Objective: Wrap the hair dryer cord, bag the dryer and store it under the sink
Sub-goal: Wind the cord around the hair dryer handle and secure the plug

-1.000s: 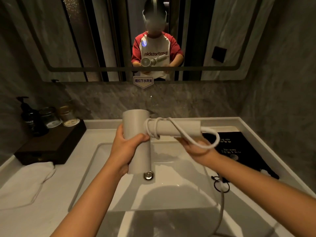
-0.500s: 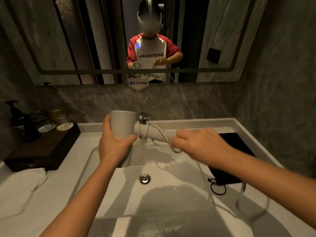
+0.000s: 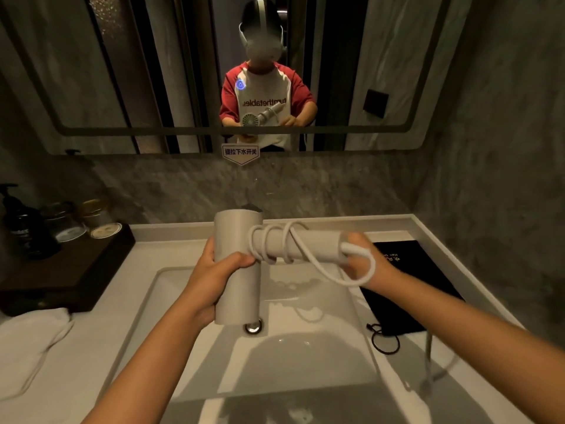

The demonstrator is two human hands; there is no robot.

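Sink (image 3: 171,289) below | left hand (image 3: 211,280) grips dryer (image 3: 237,267) | right hand (image 3: 363,261) – holds cord (image 3: 321,270) loop

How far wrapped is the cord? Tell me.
Partly wrapped. A few turns of the cord circle the dryer handle, a loose loop hangs at the right hand, and more trails down right.

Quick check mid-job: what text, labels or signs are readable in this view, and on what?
"提拉下水开关": small sign at the mirror's lower edge.
"turnthetables": shirt print, mirror-reversed in the reflection.
"Hair D...": gold print on the black bag right of the basin; the rest is too small to read.
Pump bottle label: too dark and blurred to read.
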